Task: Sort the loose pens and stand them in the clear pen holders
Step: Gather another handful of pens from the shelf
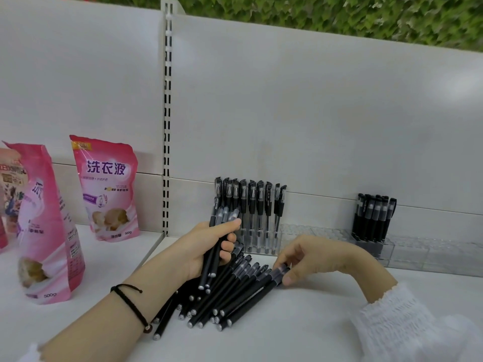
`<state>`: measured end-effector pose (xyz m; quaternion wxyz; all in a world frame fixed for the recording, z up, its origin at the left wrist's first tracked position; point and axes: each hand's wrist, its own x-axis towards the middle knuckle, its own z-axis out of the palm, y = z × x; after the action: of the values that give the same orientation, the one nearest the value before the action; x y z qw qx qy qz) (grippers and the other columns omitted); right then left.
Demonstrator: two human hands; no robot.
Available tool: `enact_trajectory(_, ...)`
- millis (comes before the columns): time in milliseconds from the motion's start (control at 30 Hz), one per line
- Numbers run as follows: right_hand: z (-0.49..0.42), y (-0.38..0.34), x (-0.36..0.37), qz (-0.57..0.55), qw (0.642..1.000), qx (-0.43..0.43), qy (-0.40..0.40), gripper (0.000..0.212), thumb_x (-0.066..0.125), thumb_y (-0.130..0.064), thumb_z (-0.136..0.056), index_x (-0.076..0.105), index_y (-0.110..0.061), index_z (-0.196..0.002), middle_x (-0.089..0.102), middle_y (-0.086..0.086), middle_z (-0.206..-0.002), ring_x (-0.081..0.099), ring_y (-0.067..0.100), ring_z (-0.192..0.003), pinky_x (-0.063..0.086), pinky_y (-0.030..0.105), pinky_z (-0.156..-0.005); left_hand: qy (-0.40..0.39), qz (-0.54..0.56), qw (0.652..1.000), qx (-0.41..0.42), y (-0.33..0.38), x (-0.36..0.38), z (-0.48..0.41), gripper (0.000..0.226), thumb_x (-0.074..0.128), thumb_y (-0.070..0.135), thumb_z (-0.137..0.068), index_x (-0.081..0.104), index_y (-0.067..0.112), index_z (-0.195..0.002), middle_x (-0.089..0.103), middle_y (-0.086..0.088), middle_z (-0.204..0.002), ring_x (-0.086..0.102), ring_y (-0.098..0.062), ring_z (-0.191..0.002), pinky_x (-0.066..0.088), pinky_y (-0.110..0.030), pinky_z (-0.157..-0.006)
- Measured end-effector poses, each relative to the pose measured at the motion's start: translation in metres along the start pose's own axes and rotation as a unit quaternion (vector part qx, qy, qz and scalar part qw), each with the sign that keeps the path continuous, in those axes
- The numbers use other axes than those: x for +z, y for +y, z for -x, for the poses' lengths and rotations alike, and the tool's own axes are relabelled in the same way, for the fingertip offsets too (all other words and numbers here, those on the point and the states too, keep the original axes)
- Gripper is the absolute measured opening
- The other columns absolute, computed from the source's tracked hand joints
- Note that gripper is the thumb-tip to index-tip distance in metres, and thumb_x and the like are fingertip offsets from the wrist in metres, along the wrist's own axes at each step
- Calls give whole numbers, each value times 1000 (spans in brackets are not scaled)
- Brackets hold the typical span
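1. Our left hand [206, 246] is curled round a bundle of pens [211, 267], thumb laid across the front and fingers wrapped from the other side. The bundle stands nearly upright, leaning slightly right, with caps at the top and silver-tipped ends at the bottom, just above the heap.
2. Our right hand [318, 259] pinches the capped end of the outermost pen [257, 296] between thumb and fingertips. That pen lies on the white shelf [326, 327] at the heap's right edge, its long axis running from lower left to upper right, cap towards the back panel.
3. The loose pile [224, 293] lies on the shelf between our two hands. Its pens are fanned on much the same diagonal, caps away from us and silver ends towards us. Some run under the left hand and wrist, so we cannot count them.
4. Behind the pile, a row of standing pens [251, 202] sits upright, caps up, in a clear holder [274, 239] against the back panel. The bundle hides the row's left end.
5. Well to the right, a second cluster [373, 218] stands caps up, leaning slightly, in the long clear holder [423, 254]. Its compartments are blurred and hard to make out.
6. Two pink pouches [109, 189] stand left of the slotted upright [167, 126], the nearer one smeared. A black cord bracelet [130, 301] circles our left wrist, and the white sleeve [407, 317] is cut off by the frame.
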<state>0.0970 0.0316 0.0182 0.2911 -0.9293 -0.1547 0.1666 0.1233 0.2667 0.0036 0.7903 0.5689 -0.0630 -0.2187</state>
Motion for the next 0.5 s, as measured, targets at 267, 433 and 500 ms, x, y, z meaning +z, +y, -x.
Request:
enact_trajectory(267, 3, -5, -4, -222, 967, -101, 68, 14, 63, -13, -91, 75, -11, -98, 56, 4, -69, 44, 11, -59, 36, 20, -54, -37, -15, 999, -20, 1, 5, 4, 18, 62, 22, -92, 62, 5, -87, 74, -17, -91, 73, -27, -85, 61, -34, -72)
enact_trajectory(433, -7, -12, 5, -281, 937, -129, 160, 15, 58, -12, -95, 70, -7, -100, 51, 1, -67, 42, 12, -61, 35, 21, -53, -111, -52, 991, -52, 3, 9, 14, 24, 56, 26, -96, 61, 2, -94, 69, -25, -108, 69, -37, -101, 56, -47, -88)
enact_trajectory(500, -11, -17, 9, -291, 927, -138, 194, 13, 59, -13, -94, 71, -9, -98, 53, 0, -67, 43, 12, -60, 36, 21, -52, -116, -65, 989, -59, 1, 10, 14, 32, 55, 28, -97, 64, -1, -104, 70, -24, -106, 72, -32, -93, 60, -43, -79)
